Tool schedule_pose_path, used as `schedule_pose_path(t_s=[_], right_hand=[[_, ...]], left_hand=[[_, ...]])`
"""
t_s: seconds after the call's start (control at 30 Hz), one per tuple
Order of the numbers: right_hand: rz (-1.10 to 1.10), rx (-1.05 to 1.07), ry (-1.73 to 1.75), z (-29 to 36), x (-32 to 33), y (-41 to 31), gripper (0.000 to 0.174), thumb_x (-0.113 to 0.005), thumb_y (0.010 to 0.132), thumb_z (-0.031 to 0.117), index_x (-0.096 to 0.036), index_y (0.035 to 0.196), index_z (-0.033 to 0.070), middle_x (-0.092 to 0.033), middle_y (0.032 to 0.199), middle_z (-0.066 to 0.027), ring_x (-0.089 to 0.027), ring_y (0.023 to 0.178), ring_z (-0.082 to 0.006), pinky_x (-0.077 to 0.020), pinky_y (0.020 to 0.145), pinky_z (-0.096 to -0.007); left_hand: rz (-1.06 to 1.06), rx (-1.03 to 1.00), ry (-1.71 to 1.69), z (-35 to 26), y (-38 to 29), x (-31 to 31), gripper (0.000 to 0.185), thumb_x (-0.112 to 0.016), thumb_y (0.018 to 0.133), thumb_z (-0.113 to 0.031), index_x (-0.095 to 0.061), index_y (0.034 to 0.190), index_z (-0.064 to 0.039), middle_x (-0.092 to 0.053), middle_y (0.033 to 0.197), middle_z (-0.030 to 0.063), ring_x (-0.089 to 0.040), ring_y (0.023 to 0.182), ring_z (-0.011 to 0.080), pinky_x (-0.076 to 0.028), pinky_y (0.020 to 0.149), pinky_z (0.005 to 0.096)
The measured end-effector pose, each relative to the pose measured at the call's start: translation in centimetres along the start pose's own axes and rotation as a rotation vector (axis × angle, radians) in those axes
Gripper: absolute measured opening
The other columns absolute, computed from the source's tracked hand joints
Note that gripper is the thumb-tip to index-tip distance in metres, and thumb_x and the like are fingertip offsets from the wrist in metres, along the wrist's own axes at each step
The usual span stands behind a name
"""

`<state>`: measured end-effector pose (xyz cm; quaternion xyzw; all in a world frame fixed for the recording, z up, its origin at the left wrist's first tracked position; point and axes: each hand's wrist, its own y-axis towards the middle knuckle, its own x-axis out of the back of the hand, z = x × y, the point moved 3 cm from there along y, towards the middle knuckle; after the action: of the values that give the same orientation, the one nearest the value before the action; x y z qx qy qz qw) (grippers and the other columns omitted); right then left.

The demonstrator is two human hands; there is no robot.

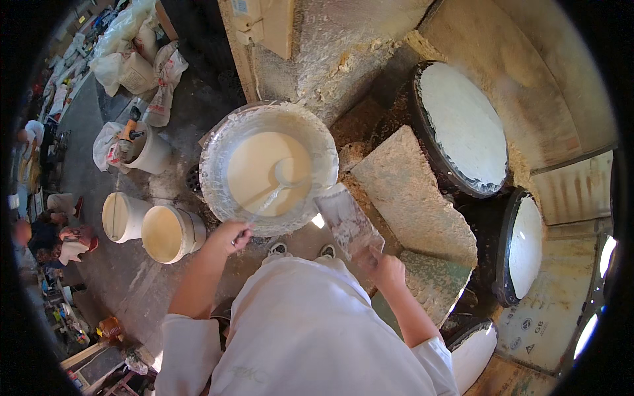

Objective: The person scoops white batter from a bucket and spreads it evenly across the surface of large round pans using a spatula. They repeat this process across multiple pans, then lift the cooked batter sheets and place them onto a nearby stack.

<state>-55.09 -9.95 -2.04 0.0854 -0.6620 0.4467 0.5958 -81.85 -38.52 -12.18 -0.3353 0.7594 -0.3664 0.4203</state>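
Observation:
A large round tub (216, 143), its inner wall crusted with pale residue, stands before me and holds a cream-coloured liquid (255, 168). My left hand (233, 236) grips the handle end of a ladle (292, 173) at the tub's near edge; the ladle's round bowl lies over the liquid. In my right hand (386, 270) is a flat, rectangular, smeared board or plate (346, 220), tilted, with its far end near the tub's right rim. Its material is not clear.
Left of the tub are two white buckets (188, 232) and a bucket (153, 153) with an orange-handled power tool (130, 131). Filled sacks (136, 72) stand beyond. Black-rimmed round containers (500, 148) with white surfaces and a crusted sheet (411, 188) are right. People are far left.

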Motion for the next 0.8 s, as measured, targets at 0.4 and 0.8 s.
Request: schedule_pose_path(t_s=[0.4,0.8], right_hand=[[0.323,-0.136,1.087,10.9,-6.0,7.1,0.020,-0.058,0.073,0.019,-0.064,0.084,0.004,-0.060,0.066,-0.0098,-0.056,0.054,-0.0207,-0.0425,0.046,-0.0348],[0.845,0.229,1.168,23.1,-20.0,4.9,0.031,-0.053,0.082,0.032,-0.064,0.086,0.003,-0.065,0.081,-0.0125,-0.061,0.055,-0.0197,-0.0485,0.045,-0.0332]], left_hand=[[0.010,-0.019,0.074,1.6,-3.7,3.9,0.014,-0.043,0.086,-0.012,-0.052,0.081,-0.002,-0.039,0.050,-0.0019,-0.030,0.035,0.0084,-0.023,0.031,0.0253],[-0.282,-0.018,1.124,-8.9,-2.1,13.2,0.016,-0.049,0.084,-0.015,-0.060,0.088,-0.004,-0.055,0.058,0.0050,-0.051,0.046,0.0145,-0.042,0.042,0.0294]])
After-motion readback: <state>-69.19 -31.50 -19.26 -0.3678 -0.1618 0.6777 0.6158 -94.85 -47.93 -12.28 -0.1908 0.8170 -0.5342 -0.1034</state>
